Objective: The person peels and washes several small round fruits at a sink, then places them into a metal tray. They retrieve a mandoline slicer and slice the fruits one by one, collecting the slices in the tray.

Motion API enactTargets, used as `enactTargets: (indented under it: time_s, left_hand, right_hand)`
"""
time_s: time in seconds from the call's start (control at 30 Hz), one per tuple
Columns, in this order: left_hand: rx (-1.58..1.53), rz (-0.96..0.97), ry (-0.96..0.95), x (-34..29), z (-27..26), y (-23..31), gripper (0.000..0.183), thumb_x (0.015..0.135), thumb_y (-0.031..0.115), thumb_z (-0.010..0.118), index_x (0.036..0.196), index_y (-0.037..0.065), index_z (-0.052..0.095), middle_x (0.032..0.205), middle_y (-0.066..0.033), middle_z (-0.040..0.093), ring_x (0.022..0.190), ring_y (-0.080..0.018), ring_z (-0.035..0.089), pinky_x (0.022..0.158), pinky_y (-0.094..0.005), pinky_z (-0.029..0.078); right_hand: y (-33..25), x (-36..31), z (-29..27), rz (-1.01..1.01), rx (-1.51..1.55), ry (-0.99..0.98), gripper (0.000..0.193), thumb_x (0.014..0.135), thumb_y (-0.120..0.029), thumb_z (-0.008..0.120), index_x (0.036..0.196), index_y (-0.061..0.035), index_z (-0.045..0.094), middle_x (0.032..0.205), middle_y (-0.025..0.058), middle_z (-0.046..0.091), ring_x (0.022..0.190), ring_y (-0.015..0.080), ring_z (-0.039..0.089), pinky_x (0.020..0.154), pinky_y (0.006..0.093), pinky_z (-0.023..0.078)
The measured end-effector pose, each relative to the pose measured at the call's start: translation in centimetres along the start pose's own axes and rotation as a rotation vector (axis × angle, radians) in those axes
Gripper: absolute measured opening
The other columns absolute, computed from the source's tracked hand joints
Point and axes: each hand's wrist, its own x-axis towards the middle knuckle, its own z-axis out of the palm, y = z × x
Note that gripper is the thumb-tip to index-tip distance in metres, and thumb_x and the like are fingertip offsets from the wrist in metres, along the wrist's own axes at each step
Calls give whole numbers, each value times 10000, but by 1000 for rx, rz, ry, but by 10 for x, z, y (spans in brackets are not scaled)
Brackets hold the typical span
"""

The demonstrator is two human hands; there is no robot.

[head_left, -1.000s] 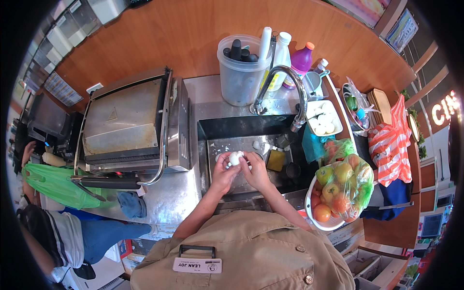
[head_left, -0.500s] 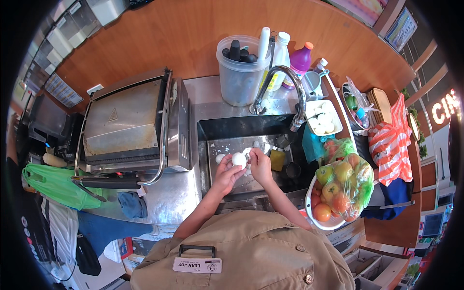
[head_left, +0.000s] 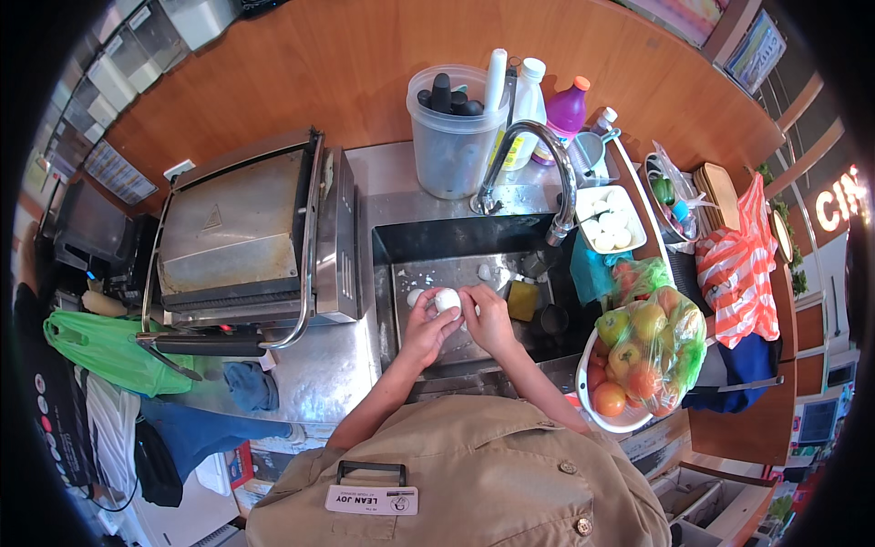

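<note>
With the fingers of the left hand (head_left: 425, 334) bent round from below and the thumb laid across the near side, grips a smooth, oval white egg (head_left: 447, 300) above the left half of a dark, rectangular metal sink (head_left: 437, 233). Brings the fingertips of the right hand (head_left: 490, 321) in close together at the egg's right side; cannot tell whether pinching shell or only brushing the surface, with the tips partly hidden. Looks, from the small white fragments (head_left: 427, 276) scattered on the sink's floor, like peeling as the step in hand, though too small to tell how much shell remains. Would call next, probably, for a light left hold, loose enough to turn the egg without denting it, and a shallow right pinch, kept over the sink to catch loose bits. Shows also a rounded white piece (head_left: 414, 297) in the sink just beyond the left hand, and a flat yellow sponge (head_left: 522, 302) in the sink's right part. Includes, beside the sink's far right corner, a white rectangular tray (head_left: 635, 221) of pale eggs (head_left: 623, 239), and, to the sink's near right, a white oval bowl (head_left: 627, 426) of orange-red tomatoes (head_left: 608, 398).
</note>
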Motion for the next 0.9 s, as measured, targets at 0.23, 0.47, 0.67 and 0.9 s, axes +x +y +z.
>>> enactTargets:
  time_s: [0.23,0.47,0.67,0.9]
  left_hand:
    - [-102,-143,-84,2,-12,9,478,844,-15,576,1281,78,406,1139,-124,559,1045,-270,596,899,-356,509]
    - [107,-41,-88,-1,-12,9,508,867,16,585,1337,100,410,1130,-83,567,1005,-220,610,834,-300,535]
    - [237,-92,-88,39,-2,11,484,879,59,597,1330,91,424,1093,-68,578,933,-181,622,784,-283,552]
    - [415,-224,-85,95,28,-25,372,849,39,624,1202,48,506,1070,-53,585,926,-162,610,778,-300,549]
  right_hand:
    - [30,3,-2,119,-105,89,125,846,-16,568,946,41,616,803,168,637,673,270,636,609,341,487]
    - [56,5,-18,534,-118,-150,288,831,-97,577,1088,29,613,958,263,632,906,383,627,783,411,495]
    - [64,82,-28,324,-61,119,449,865,-87,514,1289,41,439,1086,284,587,1024,391,582,853,413,475]
    - [48,98,-1,56,-357,-84,459,836,-73,513,1284,9,457,1156,259,567,1076,406,549,944,404,437]
